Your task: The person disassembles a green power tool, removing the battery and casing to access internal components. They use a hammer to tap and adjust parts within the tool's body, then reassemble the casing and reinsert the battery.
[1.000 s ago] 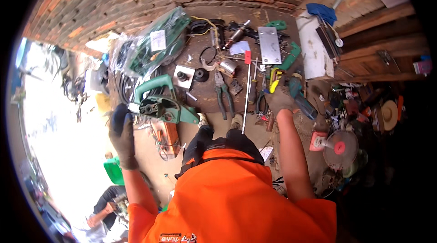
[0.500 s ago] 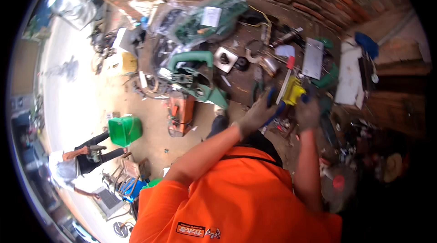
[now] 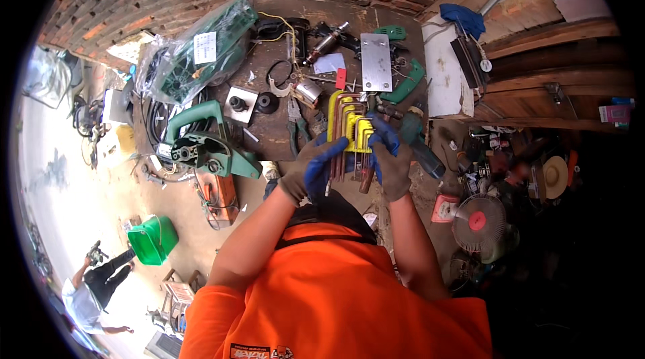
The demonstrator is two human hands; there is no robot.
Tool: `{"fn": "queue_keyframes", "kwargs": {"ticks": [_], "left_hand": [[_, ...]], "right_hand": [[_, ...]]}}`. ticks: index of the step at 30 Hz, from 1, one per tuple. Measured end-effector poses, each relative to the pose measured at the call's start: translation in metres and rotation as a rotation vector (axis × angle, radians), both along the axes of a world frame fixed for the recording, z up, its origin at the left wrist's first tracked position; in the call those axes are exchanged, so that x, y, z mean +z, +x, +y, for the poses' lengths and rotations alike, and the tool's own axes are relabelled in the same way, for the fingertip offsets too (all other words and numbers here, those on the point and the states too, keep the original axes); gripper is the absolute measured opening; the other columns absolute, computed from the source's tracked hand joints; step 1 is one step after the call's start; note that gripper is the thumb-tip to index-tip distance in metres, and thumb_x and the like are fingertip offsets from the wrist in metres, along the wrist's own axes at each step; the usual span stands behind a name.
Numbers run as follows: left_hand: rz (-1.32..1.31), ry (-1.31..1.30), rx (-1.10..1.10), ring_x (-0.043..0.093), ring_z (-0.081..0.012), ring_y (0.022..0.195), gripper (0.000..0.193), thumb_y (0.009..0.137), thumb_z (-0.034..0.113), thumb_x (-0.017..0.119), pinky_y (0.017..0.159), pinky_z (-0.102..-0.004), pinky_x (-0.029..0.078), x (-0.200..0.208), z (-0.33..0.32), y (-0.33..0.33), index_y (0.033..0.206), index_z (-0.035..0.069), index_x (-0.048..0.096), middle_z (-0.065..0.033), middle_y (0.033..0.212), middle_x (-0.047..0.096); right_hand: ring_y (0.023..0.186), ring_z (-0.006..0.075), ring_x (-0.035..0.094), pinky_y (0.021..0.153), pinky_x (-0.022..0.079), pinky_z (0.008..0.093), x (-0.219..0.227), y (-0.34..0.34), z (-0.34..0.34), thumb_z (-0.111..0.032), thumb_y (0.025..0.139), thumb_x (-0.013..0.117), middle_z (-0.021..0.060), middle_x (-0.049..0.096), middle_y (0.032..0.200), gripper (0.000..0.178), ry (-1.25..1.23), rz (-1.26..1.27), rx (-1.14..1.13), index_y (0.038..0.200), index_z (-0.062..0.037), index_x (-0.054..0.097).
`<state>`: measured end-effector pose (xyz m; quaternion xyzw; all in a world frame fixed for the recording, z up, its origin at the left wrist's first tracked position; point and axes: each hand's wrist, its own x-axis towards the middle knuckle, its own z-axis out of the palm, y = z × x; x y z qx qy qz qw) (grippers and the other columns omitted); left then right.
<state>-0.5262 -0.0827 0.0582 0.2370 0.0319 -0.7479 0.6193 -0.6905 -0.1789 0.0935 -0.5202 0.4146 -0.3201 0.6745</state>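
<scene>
Between my two gloved hands, over the front edge of the workbench (image 3: 272, 142), is a set of hex keys in a yellow holder (image 3: 351, 120). Their short bent ends point up and the long shafts hang down. My left hand (image 3: 310, 169) grips the holder's left side, its blue-palmed fingers closed on it. On the other side, my right hand (image 3: 391, 161) has its fingers closed around the right edge. A pair of pliers (image 3: 296, 124) lies just beyond my left hand. Close to my right hand rests a green power tool with a dark end (image 3: 418, 137).
The bench holds a green tool housing (image 3: 213, 150), a plastic-wrapped green part (image 3: 205, 56), a metal plate (image 3: 376, 63) and loose parts. Below stand an orange machine (image 3: 220, 194), a green bucket (image 3: 153, 241) and a fan (image 3: 478, 222). Another person (image 3: 87, 295) is far left.
The view has turned, so the bench things sit further left. The hex key set, blurred and slanted before, is now upright between both hands.
</scene>
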Motion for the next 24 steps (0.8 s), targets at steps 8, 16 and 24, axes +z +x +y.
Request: {"fn": "queue_keyframes", "kwargs": {"ticks": [8,16,24], "left_hand": [[-0.203,0.132,0.062,0.072,-0.0174,0.077,0.024,0.099,0.011,0.069,0.068,-0.0307,0.062,0.038,0.035,0.012,0.121,0.001,0.065,-0.0071,0.09,0.072],[-0.339,0.168,0.253,0.068,-0.0129,0.073,0.022,0.098,0.007,0.07,0.064,-0.0267,0.057,0.074,0.068,0.034,0.119,0.002,0.064,-0.0047,0.089,0.07],[-0.422,0.197,0.347,0.066,-0.0131,0.075,0.026,0.095,0.007,0.072,0.069,-0.0273,0.055,0.084,0.115,0.059,0.119,0.0,0.062,-0.0055,0.089,0.069]], "right_hand": [[0.084,0.0054,0.06,0.072,0.05,0.0229,0.038,0.003,0.022,-0.007,0.1,0.065,0.0042,0.069,0.116,0.053,0.148,-0.128,0.219,0.15,0.0002,0.05],[0.092,0.008,0.065,0.079,0.054,0.0254,0.05,0.028,0.041,-0.003,0.094,0.073,0.0063,0.07,0.114,0.05,0.096,0.059,0.351,0.142,0.0019,0.057],[0.092,0.0106,0.066,0.081,0.055,0.0262,0.07,0.088,0.064,-0.008,0.093,0.078,0.0075,0.071,0.107,0.04,0.0,0.214,0.463,0.128,0.0036,0.063]]}}
